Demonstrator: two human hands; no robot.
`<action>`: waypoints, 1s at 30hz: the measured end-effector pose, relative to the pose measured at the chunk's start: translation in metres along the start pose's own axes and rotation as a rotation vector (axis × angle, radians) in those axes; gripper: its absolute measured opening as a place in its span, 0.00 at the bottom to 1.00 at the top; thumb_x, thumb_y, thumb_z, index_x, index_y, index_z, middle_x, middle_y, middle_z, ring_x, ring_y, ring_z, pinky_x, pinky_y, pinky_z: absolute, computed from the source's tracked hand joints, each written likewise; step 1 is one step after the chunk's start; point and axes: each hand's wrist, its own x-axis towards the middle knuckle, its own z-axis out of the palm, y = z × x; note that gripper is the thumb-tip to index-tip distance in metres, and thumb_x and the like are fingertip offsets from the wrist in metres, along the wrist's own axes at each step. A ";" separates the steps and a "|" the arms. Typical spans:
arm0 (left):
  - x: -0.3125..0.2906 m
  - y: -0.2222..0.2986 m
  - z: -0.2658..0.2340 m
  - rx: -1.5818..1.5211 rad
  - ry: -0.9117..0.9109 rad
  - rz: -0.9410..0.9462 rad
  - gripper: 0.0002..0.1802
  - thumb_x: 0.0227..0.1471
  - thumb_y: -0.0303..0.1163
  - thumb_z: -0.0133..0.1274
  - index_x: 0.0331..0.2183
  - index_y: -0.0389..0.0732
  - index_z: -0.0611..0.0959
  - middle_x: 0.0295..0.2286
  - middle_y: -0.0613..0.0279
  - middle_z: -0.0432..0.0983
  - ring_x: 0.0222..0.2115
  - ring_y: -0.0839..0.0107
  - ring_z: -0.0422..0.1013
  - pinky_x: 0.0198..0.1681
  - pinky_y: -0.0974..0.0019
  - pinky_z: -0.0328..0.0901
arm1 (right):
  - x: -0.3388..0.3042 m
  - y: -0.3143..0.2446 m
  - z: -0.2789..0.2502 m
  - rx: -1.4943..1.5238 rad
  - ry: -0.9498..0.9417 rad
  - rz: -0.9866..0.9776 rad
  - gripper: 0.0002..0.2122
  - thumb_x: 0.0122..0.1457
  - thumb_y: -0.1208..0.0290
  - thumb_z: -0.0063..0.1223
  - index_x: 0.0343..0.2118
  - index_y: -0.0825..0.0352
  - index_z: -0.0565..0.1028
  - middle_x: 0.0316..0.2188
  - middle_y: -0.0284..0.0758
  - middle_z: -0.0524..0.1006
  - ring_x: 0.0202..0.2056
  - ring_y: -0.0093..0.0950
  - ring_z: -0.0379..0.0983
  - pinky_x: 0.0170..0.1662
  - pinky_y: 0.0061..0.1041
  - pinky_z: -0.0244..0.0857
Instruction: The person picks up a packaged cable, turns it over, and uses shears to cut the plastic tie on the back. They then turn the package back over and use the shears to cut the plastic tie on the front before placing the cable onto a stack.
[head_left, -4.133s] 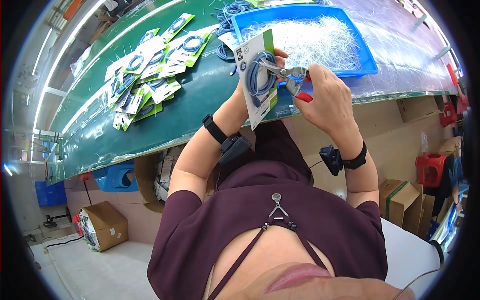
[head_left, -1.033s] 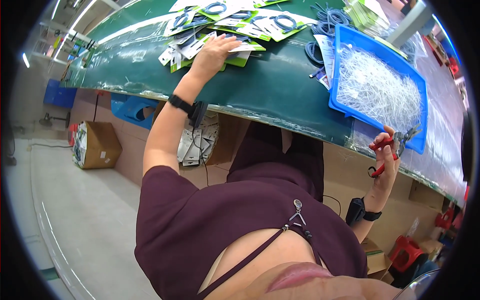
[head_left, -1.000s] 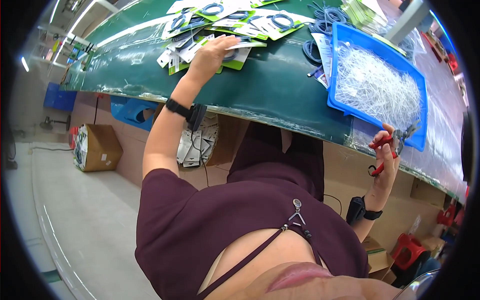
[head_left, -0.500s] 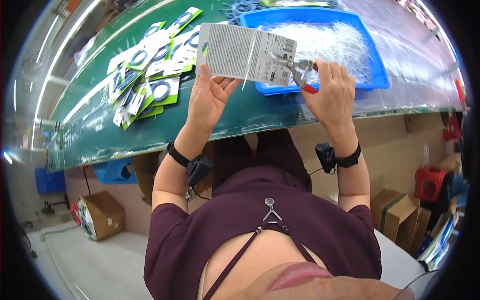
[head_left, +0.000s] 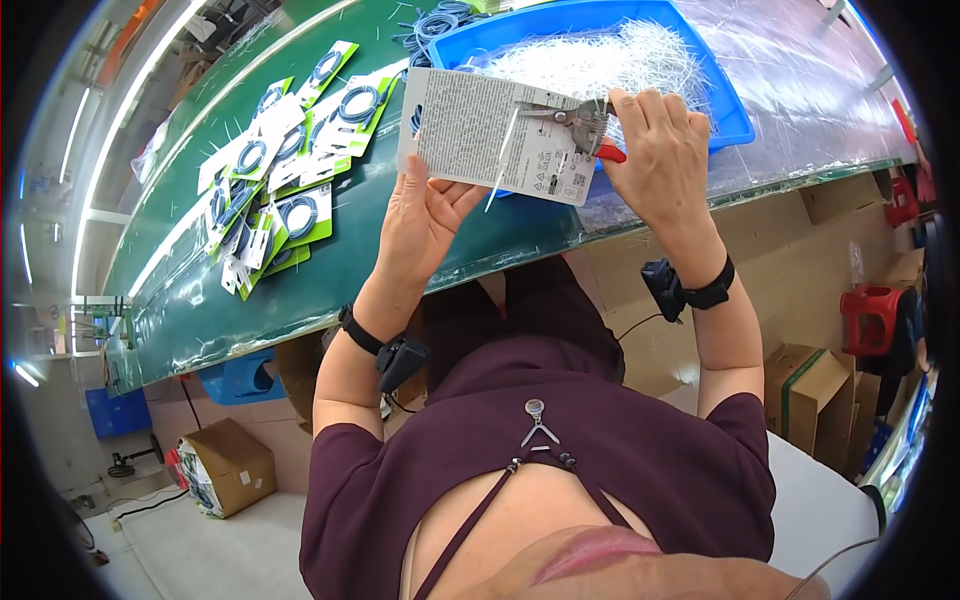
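My left hand [head_left: 425, 225] pinches a printed white card [head_left: 465, 120] near its lower left corner, the thumb over the face turned toward me and the fingers at the bottom edge. The card is held up in front of me, between my two hands and above the tabletop [head_left: 330, 285], tipped slightly down to the right. My right hand [head_left: 660, 150] is closed around the red-handled pliers [head_left: 587, 125], their metal jaws lying across the card's right half. A thin white strip [head_left: 510, 130] slants down over the card from near the jaw tips, its lower end poking out below the bottom edge; whether the jaws grip it, I can't tell.

Left of my left hand lies a loose, overlapping pile of carded cables [head_left: 300, 215], blue-grey coils on white and green backings. Beyond the card, ahead of my hands, stands a blue tray [head_left: 735, 120] heaped with white strands [head_left: 610, 60]. At its left corner sits a bundle of blue-grey cables [head_left: 435, 25]. Each of my wrists wears a black strapped device.
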 end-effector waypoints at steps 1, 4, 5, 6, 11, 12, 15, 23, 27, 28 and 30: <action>0.000 0.000 0.000 0.005 -0.001 -0.005 0.26 0.65 0.43 0.34 0.56 0.36 0.60 0.51 0.43 0.65 0.53 0.51 0.65 0.56 0.48 0.63 | 0.000 0.001 0.000 -0.001 -0.007 -0.005 0.18 0.44 0.67 0.61 0.41 0.59 0.74 0.30 0.26 0.70 0.35 0.25 0.66 0.36 0.29 0.52; 0.001 -0.001 0.003 0.029 0.005 -0.018 0.25 0.65 0.43 0.34 0.56 0.37 0.60 0.51 0.43 0.65 0.53 0.51 0.65 0.56 0.49 0.63 | -0.003 0.004 0.005 -0.009 -0.048 0.006 0.20 0.44 0.67 0.61 0.43 0.59 0.73 0.31 0.27 0.70 0.36 0.26 0.66 0.38 0.29 0.53; 0.001 -0.001 0.004 0.046 0.013 -0.023 0.25 0.64 0.43 0.34 0.56 0.37 0.60 0.51 0.43 0.65 0.53 0.51 0.65 0.56 0.49 0.63 | -0.004 0.006 0.006 -0.012 -0.069 0.009 0.21 0.44 0.68 0.62 0.44 0.60 0.73 0.32 0.27 0.71 0.37 0.26 0.66 0.38 0.29 0.53; 0.002 -0.001 0.005 0.062 0.021 -0.028 0.25 0.64 0.43 0.34 0.56 0.37 0.60 0.51 0.44 0.65 0.53 0.51 0.65 0.56 0.50 0.64 | -0.004 0.007 0.007 -0.013 -0.068 0.011 0.21 0.44 0.68 0.62 0.44 0.60 0.73 0.32 0.27 0.71 0.37 0.26 0.66 0.38 0.29 0.53; 0.006 -0.004 0.008 0.009 0.033 -0.061 0.25 0.64 0.43 0.35 0.56 0.38 0.60 0.52 0.45 0.66 0.53 0.52 0.65 0.56 0.51 0.64 | -0.003 0.012 0.007 -0.007 0.006 -0.011 0.19 0.45 0.68 0.60 0.43 0.60 0.73 0.31 0.28 0.71 0.36 0.26 0.67 0.37 0.29 0.54; 0.006 -0.004 0.008 0.010 0.027 -0.061 0.25 0.64 0.43 0.35 0.56 0.38 0.60 0.52 0.45 0.66 0.53 0.52 0.65 0.56 0.51 0.64 | -0.002 0.012 0.006 -0.010 -0.005 -0.012 0.18 0.46 0.68 0.60 0.43 0.60 0.73 0.30 0.28 0.71 0.36 0.26 0.67 0.37 0.29 0.54; 0.007 -0.005 0.008 0.013 0.015 -0.062 0.24 0.64 0.43 0.35 0.56 0.38 0.60 0.51 0.46 0.66 0.53 0.53 0.65 0.56 0.52 0.64 | -0.004 0.014 0.008 -0.014 -0.026 -0.011 0.18 0.46 0.68 0.59 0.43 0.60 0.73 0.30 0.29 0.72 0.36 0.26 0.67 0.37 0.29 0.54; 0.006 -0.010 0.011 0.099 -0.011 -0.036 0.24 0.64 0.42 0.36 0.56 0.38 0.61 0.51 0.46 0.66 0.53 0.53 0.66 0.56 0.50 0.64 | -0.011 0.019 0.013 -0.017 -0.074 0.003 0.11 0.48 0.69 0.57 0.36 0.61 0.73 0.29 0.29 0.72 0.35 0.27 0.70 0.35 0.30 0.56; 0.014 -0.012 0.018 0.065 -0.011 -0.068 0.24 0.64 0.40 0.36 0.56 0.38 0.61 0.52 0.47 0.65 0.54 0.54 0.64 0.57 0.50 0.63 | -0.017 0.025 0.028 0.021 -0.184 0.075 0.08 0.49 0.70 0.54 0.32 0.64 0.71 0.30 0.33 0.74 0.35 0.32 0.71 0.34 0.33 0.59; 0.019 -0.015 0.020 0.062 -0.004 -0.078 0.24 0.64 0.40 0.36 0.56 0.38 0.60 0.52 0.47 0.64 0.54 0.53 0.64 0.57 0.50 0.63 | -0.016 0.030 0.035 0.035 -0.236 0.102 0.07 0.49 0.70 0.53 0.30 0.64 0.69 0.30 0.34 0.74 0.35 0.33 0.72 0.34 0.34 0.60; 0.032 -0.021 0.024 0.053 0.015 -0.101 0.23 0.65 0.39 0.35 0.57 0.37 0.60 0.53 0.46 0.63 0.55 0.53 0.63 0.58 0.49 0.62 | -0.014 0.038 0.043 0.046 -0.295 0.131 0.07 0.48 0.71 0.53 0.29 0.64 0.68 0.30 0.35 0.74 0.35 0.34 0.72 0.34 0.35 0.60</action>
